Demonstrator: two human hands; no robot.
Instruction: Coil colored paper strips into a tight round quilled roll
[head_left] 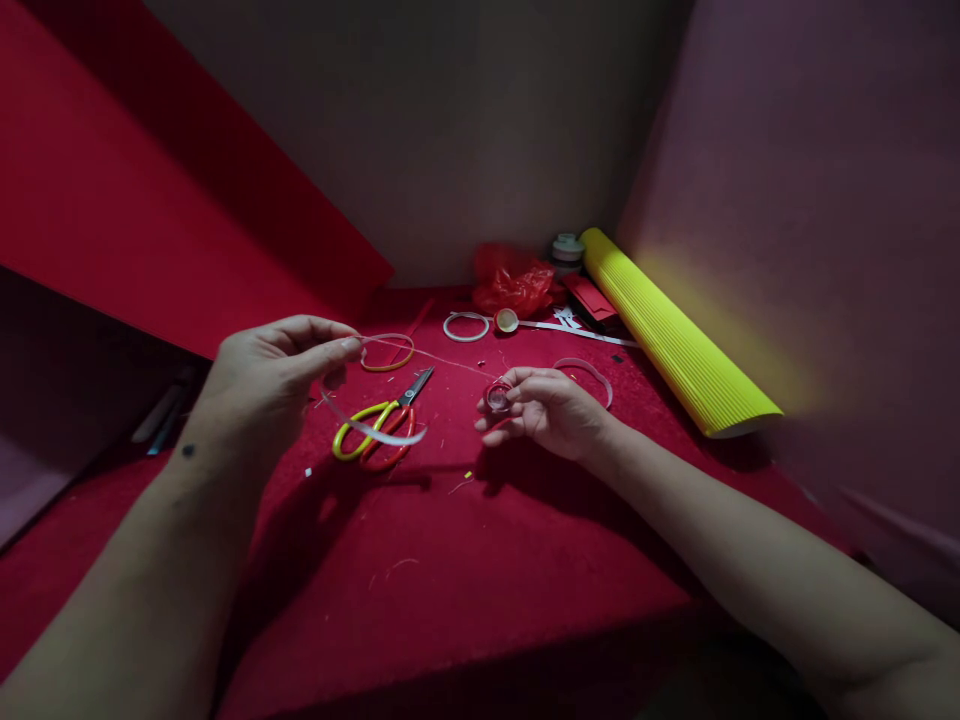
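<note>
Now your left hand pinches thread end, raised above table middle, keeping it taut. Right hand curls closed round small spool, low, feeding line. Scissors lie between hands, within reach; yellow roll along right edge.

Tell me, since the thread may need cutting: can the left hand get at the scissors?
Probably yes. The scissors lie uncovered on the red cloth just beside the left hand, but its fingers are pinching a thread and strip.

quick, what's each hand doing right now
Left hand: pinched shut on a thin clear strip, raised above the scissors.
Right hand: closed on a small tape roll.
</note>
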